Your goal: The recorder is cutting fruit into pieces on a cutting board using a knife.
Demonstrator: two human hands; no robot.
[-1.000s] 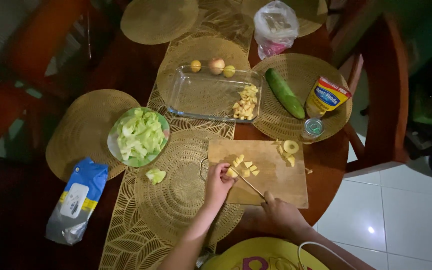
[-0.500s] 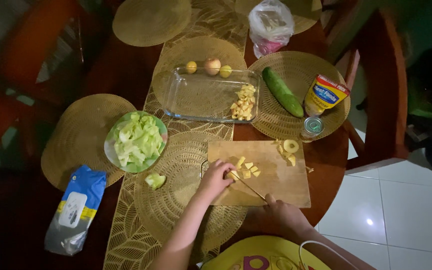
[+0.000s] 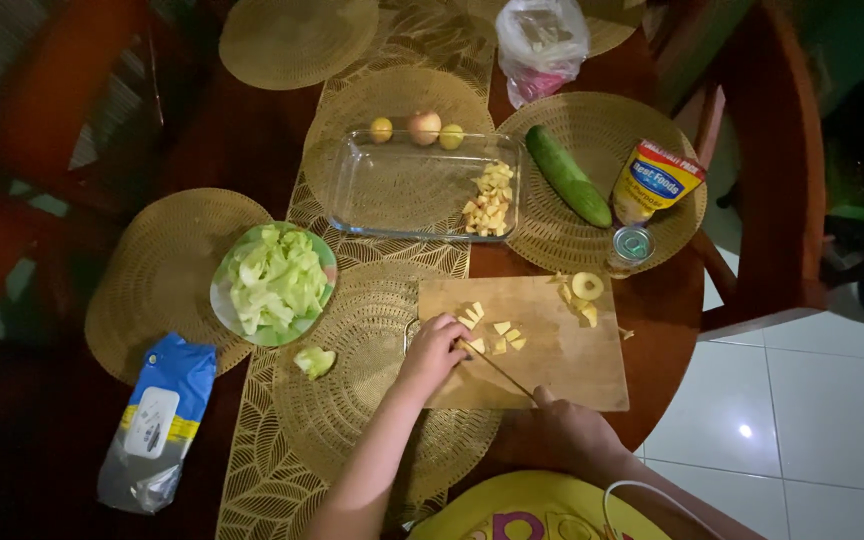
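— Two hands, lower centre: left hand (image 3: 434, 350) pins a yellow fruit piece (image 3: 464, 347); right hand (image 3: 569, 432) grips the knife (image 3: 497, 368).
— Surroundings?
— Wooden cutting board (image 3: 562, 365) beneath; glass dish (image 3: 392, 185) above collects cubes, on the tabletop (image 3: 662, 310).

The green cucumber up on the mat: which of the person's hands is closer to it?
Left. The left hand lies below-left of the cucumber; the right hand sits farther down, holding a knife.

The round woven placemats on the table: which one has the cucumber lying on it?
The placemat at the far right, beside the glass dish. The cucumber lies across it, with a pouch and a small can; no other mat carries these.
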